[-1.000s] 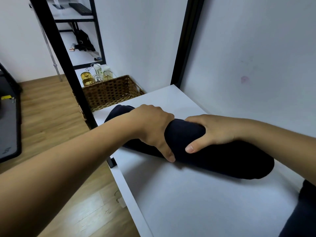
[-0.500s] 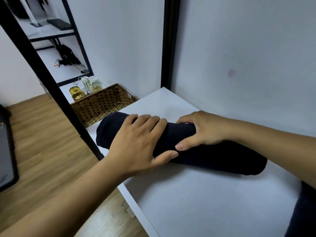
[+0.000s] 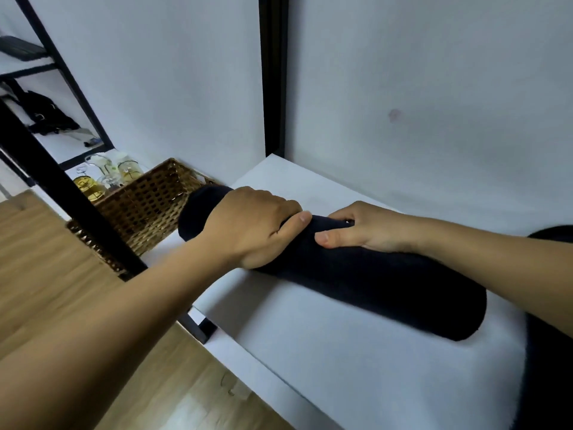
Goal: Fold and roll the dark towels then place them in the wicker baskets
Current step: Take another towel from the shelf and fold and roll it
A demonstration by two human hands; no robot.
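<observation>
basket [image 3: 145, 209] far left. the rolled towel [image 3: 387, 280] lies on the white shelf [image 3: 341, 377] just right of the basket. left hand [image 3: 251, 226] grips the end nearest the basket, right hand [image 3: 362, 229] curls round it further along.

Rolled towel [image 3: 372, 274] on the table [image 3: 356, 367], wicker basket [image 3: 145, 209] at its far left, glass jars [image 3: 102, 178] behind the basket, both hands on the roll

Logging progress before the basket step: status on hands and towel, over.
The left hand and right hand both grip the rolled dark towel. Roll lies on white shelf, not yet in wicker basket. Nothing seen blocking the way.
</observation>
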